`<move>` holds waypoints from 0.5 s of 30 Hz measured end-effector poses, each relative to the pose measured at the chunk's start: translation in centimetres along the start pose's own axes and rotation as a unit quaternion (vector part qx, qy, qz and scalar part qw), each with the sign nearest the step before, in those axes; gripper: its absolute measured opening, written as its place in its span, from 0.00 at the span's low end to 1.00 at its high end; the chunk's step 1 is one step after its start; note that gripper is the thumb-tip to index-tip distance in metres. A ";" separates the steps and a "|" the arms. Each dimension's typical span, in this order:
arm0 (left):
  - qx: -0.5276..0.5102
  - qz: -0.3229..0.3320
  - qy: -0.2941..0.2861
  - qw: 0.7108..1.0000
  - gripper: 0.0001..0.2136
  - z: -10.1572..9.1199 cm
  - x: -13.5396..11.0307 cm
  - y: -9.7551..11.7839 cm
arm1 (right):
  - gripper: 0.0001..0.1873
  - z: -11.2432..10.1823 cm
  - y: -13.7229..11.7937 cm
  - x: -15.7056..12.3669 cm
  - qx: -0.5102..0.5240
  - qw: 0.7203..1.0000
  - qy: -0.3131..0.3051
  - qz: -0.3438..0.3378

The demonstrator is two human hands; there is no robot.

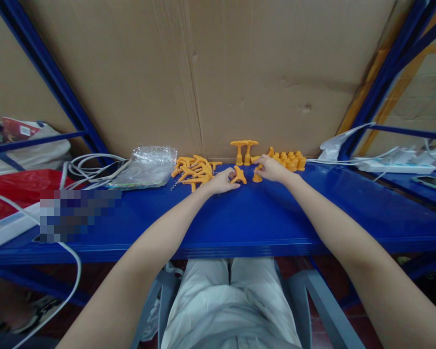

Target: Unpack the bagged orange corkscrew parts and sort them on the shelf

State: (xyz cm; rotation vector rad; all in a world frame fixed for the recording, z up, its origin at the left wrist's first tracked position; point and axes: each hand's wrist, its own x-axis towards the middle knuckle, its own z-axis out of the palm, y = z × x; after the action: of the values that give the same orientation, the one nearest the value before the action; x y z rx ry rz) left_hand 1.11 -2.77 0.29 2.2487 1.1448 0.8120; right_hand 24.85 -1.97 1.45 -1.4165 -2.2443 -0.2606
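Note:
My left hand (223,182) is closed on an orange corkscrew handle (240,175), tilted just above the blue table. Close beside it, my right hand (271,168) pinches an orange bell-shaped base (257,175) at the table surface. A heap of orange corkscrews (196,170) with bare metal spirals lies left of my left hand. Behind my hands stand two upright corkscrews (244,151) with their bases on. To the right, several loose orange bases (289,161) stand grouped, partly hidden by my right hand.
A clear plastic bag (148,167) and coiled white cables (90,167) lie on the left of the blue table (232,223). Cardboard (240,72) rises behind. A white power strip (396,165) sits at the right, and blue metal posts frame both sides.

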 end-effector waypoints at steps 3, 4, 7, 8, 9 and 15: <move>0.149 0.038 -0.019 0.988 0.19 0.1 -0.4 0.4 | 0.21 0.4 0.2 -0.1 0.015 1.000 -0.001 0.023; 0.177 0.044 -0.014 0.983 0.23 0.0 -0.6 0.6 | 0.22 0.5 0.2 -0.1 0.021 0.999 -0.007 0.033; 0.235 0.047 -0.003 0.971 0.29 -0.5 -1.1 1.2 | 0.26 0.9 0.4 -0.3 0.041 0.997 -0.033 0.050; 0.251 0.041 -0.003 0.967 0.30 -0.7 -1.3 1.4 | 0.27 1.0 0.4 -0.3 0.047 0.997 -0.040 0.054; 0.267 0.032 -0.003 0.963 0.30 -0.8 -1.4 1.6 | 0.27 1.0 0.4 -0.4 0.051 0.996 -0.046 0.059; 0.309 -0.042 0.046 0.949 0.28 -1.5 -1.6 2.4 | 0.28 0.8 -0.1 -0.7 0.072 0.990 -0.060 0.108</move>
State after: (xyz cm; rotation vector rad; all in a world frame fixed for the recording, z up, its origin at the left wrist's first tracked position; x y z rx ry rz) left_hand 0.66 -5.13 2.49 2.6434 1.7142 0.5771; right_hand 24.77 -2.25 0.37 -1.6170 -2.1298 0.0594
